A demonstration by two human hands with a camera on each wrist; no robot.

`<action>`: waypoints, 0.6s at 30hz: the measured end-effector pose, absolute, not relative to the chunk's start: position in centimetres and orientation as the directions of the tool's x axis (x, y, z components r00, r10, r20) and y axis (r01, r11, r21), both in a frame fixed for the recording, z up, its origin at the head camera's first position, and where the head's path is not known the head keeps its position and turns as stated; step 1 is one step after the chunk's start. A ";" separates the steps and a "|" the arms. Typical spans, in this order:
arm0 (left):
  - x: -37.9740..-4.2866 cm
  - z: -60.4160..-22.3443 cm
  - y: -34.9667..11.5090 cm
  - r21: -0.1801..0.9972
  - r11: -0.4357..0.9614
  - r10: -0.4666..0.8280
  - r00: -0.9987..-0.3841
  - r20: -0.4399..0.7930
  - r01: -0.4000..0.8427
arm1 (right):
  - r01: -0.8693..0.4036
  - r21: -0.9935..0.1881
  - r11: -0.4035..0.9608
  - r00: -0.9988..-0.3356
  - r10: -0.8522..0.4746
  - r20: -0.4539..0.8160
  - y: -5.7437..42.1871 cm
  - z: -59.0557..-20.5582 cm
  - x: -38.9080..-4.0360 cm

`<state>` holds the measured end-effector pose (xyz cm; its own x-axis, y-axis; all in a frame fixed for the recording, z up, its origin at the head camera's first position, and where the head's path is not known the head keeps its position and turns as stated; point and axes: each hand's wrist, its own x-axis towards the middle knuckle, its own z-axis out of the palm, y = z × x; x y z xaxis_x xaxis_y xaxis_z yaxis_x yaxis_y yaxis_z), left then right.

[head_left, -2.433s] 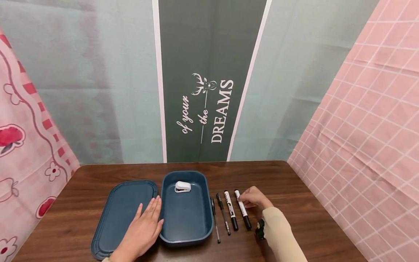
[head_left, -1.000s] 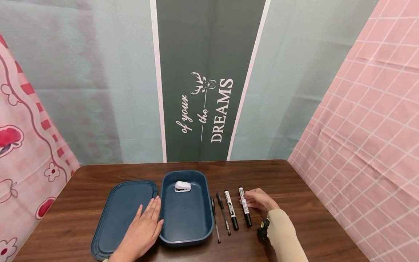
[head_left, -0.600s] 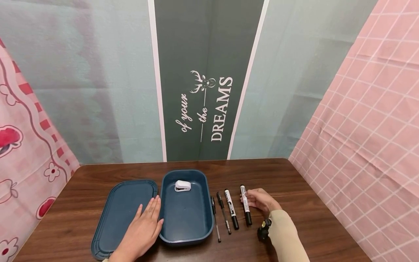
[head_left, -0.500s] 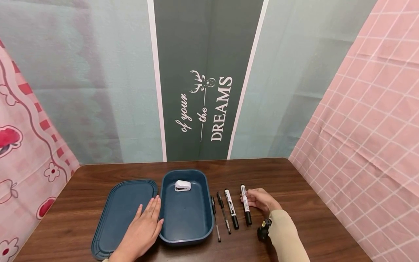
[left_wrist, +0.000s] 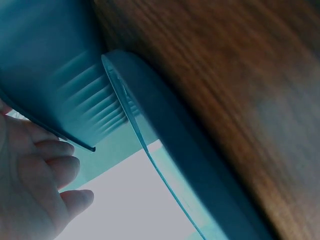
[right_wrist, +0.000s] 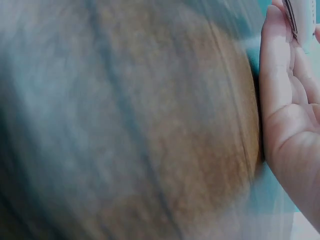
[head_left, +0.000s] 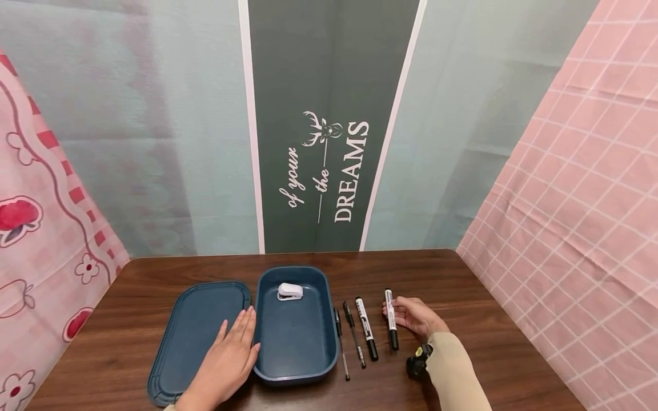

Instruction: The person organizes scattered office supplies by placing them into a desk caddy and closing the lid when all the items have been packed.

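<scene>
My right hand [head_left: 418, 315] pinches a white marker [head_left: 391, 319] with black ends, at the right of the row of pens. In the right wrist view, the marker's printed barrel [right_wrist: 301, 20] shows between fingertips and thumb at the top right corner. My left hand [head_left: 226, 361], fingers straight, lies against the left side of a blue plastic box [head_left: 258, 342], overlapping the blue lid [head_left: 192, 337]. The left wrist view has those fingers [left_wrist: 62, 167] at the box's rim. Inside the box, near its far end, sits a small white stapler [head_left: 290, 291].
Between box and right hand lie a second white marker [head_left: 366, 328] and two black-capped pens: one pen [head_left: 354, 335] beside it, the other pen [head_left: 341, 345] along the box's wall. Everything stands on a dark wooden table [head_left: 462, 354], with printed cloths hanging behind and at both sides.
The right hand has shifted the pinched marker rightward and slightly away from me, widening the gap to the second marker. The left hand, box and lid keep their places.
</scene>
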<state>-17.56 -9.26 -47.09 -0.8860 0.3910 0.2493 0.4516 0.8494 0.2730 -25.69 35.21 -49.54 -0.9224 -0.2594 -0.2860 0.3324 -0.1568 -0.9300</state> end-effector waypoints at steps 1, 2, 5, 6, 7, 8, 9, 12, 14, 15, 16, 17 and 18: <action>-17.6 -47.1 -9.3 0.274 0.849 0.391 -0.886 0.249 0.451 | 0.340 -0.924 -0.175 -0.922 -0.254 -0.291 35.2 -49.5 -25.6; -17.6 -47.1 -9.3 0.275 0.849 0.391 -0.887 0.247 0.451 | 0.342 -0.920 -0.193 -0.923 -0.252 -0.290 35.2 -49.5 -25.6; -17.6 -47.1 -9.2 0.275 0.849 0.392 -0.887 0.244 0.451 | 0.348 -0.903 -0.253 -0.923 -0.260 -0.283 35.3 -49.5 -25.5; -17.6 -47.2 -9.2 0.274 0.850 0.392 -0.887 0.243 0.450 | 0.347 -0.899 -0.267 -0.924 -0.263 -0.278 35.3 -49.5 -25.5; -17.6 -47.2 -9.2 0.275 0.850 0.391 -0.888 0.243 0.450 | 0.345 -0.896 -0.280 -0.924 -0.268 -0.273 35.3 -49.5 -25.4; -17.6 -47.2 -9.2 0.275 0.850 0.391 -0.888 0.242 0.449 | 0.343 -0.894 -0.287 -0.924 -0.276 -0.265 35.4 -49.5 -25.4; -17.6 -47.2 -9.2 0.277 0.849 0.391 -0.888 0.243 0.450 | 0.343 -0.892 -0.295 -0.922 -0.286 -0.261 35.5 -49.6 -25.4; -17.6 -47.2 -9.2 0.281 0.848 0.391 -0.888 0.243 0.450 | 0.342 -0.887 -0.310 -0.920 -0.301 -0.250 35.5 -49.7 -25.3; -17.6 -47.2 -9.2 0.282 0.847 0.392 -0.887 0.244 0.451 | 0.347 -0.879 -0.326 -0.918 -0.308 -0.248 35.6 -49.7 -25.3; -17.6 -47.2 -9.2 0.281 0.847 0.392 -0.887 0.244 0.451 | 0.349 -0.874 -0.337 -0.919 -0.306 -0.249 35.5 -49.7 -25.3; -17.6 -47.2 -9.2 0.280 0.848 0.391 -0.887 0.245 0.451 | 0.351 -0.870 -0.346 -0.919 -0.303 -0.250 35.4 -49.6 -25.3; -17.6 -47.2 -9.2 0.279 0.848 0.391 -0.887 0.246 0.451 | 0.353 -0.865 -0.356 -0.920 -0.300 -0.252 35.3 -49.6 -25.3; -17.6 -47.2 -9.2 0.277 0.849 0.390 -0.887 0.247 0.450 | 0.356 -0.861 -0.365 -0.920 -0.298 -0.254 35.2 -49.5 -25.2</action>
<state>-17.65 -9.18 -47.16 -0.8870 0.3898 0.2475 0.4503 0.8488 0.2771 -25.25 35.25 -49.46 -0.9202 -0.2980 -0.2539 0.3556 -0.3648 -0.8605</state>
